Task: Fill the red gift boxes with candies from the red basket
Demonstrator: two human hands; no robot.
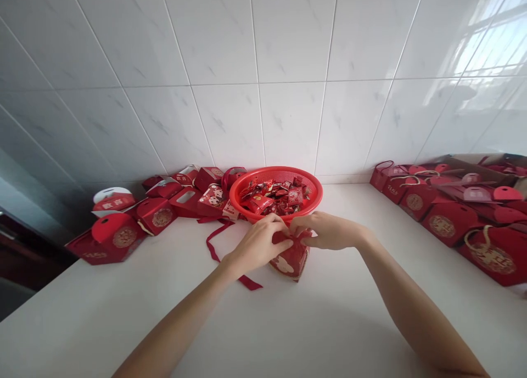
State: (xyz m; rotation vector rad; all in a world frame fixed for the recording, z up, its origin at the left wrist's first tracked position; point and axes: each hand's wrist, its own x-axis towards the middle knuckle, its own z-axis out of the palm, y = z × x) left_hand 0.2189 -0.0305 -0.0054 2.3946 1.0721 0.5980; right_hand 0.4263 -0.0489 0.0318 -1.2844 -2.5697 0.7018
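A small red gift box (288,260) with a pale printed figure stands on the white table, turned so a corner faces me. My left hand (263,241) closes on the upper left of the box, thumb and fingers at its top. From the other side my right hand (325,230) pinches the top edge, fingers bent. Both hands cover most of the box's upper part. Just behind it sits a red plastic basket (316,194) holding many red-wrapped sweets (274,197). A dark red ribbon (212,246) lies loose left of the box.
Several red gift boxes (160,216) are piled on the left along the tiled wall (292,109). Rows of red boxes with rope handles (447,224) stand on the right, beside an open carton (473,161). The table's left edge (41,293) drops toward a dark area.
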